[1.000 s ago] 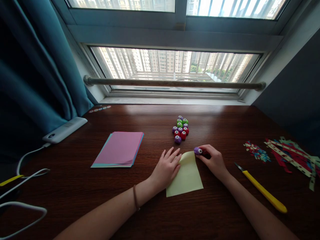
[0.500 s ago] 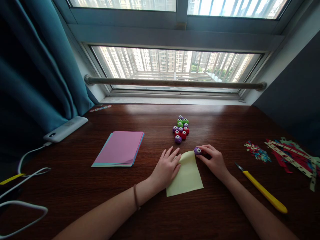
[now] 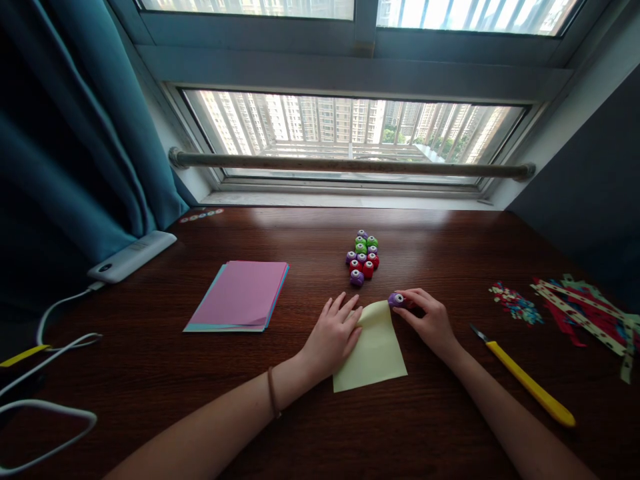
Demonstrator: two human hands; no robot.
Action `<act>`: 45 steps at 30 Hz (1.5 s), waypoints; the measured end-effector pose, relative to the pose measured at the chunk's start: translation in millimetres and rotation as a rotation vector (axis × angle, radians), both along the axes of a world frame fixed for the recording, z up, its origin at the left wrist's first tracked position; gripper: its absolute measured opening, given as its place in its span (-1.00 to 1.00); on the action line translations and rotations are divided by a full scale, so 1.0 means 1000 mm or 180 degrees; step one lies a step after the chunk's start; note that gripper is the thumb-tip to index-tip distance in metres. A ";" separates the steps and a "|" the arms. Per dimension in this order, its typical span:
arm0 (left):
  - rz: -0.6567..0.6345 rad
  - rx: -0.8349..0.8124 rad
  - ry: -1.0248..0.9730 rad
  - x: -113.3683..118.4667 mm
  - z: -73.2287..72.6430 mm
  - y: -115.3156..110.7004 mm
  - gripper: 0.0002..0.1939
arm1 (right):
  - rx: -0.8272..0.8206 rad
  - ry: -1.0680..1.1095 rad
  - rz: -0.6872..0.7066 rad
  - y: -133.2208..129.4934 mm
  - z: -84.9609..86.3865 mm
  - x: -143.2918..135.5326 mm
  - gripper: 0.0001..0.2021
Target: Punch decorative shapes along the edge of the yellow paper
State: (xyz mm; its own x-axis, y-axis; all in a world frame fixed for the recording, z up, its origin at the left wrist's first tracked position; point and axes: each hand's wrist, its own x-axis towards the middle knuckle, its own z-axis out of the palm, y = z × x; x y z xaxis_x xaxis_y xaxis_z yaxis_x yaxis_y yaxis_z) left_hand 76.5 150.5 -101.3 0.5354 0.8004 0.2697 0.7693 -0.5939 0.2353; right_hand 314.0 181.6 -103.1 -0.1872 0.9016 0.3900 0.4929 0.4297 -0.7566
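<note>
A sheet of pale yellow paper [image 3: 377, 353] lies on the dark wooden table in front of me. My left hand [image 3: 330, 338] rests on its left side, fingers spread and flat. In the fingertips of my right hand [image 3: 431, 323] is a small purple craft punch [image 3: 397, 300], set at the sheet's upper right corner. Whether the corner sits inside the punch's slot I cannot tell. Just beyond the paper stands a cluster of similar punches [image 3: 361, 259] in purple, green and red.
Left of the paper lies a stack of coloured sheets [image 3: 240, 293], pink on top. A yellow-handled craft knife [image 3: 530, 383] lies to the right, near tiny paper cut-outs [image 3: 515, 303] and punched paper strips [image 3: 583, 313]. A white power bank [image 3: 133, 257] with a cable sits far left.
The purple punch has tilted slightly in my right fingers at the paper's corner. My left hand and the sheet stay in place.
</note>
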 end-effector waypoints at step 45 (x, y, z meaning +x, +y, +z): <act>0.0072 -0.0124 0.0189 0.002 0.004 -0.003 -0.59 | 0.0031 -0.0256 0.0434 0.001 -0.004 0.000 -0.74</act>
State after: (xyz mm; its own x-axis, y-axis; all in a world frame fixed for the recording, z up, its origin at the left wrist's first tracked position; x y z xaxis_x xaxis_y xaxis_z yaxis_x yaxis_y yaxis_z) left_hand 78.8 148.0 -97.7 0.5312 0.8217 0.2063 0.7957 -0.5675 0.2115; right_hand 313.9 182.6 -107.6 -0.3386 0.8619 0.3776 0.4884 0.5040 -0.7124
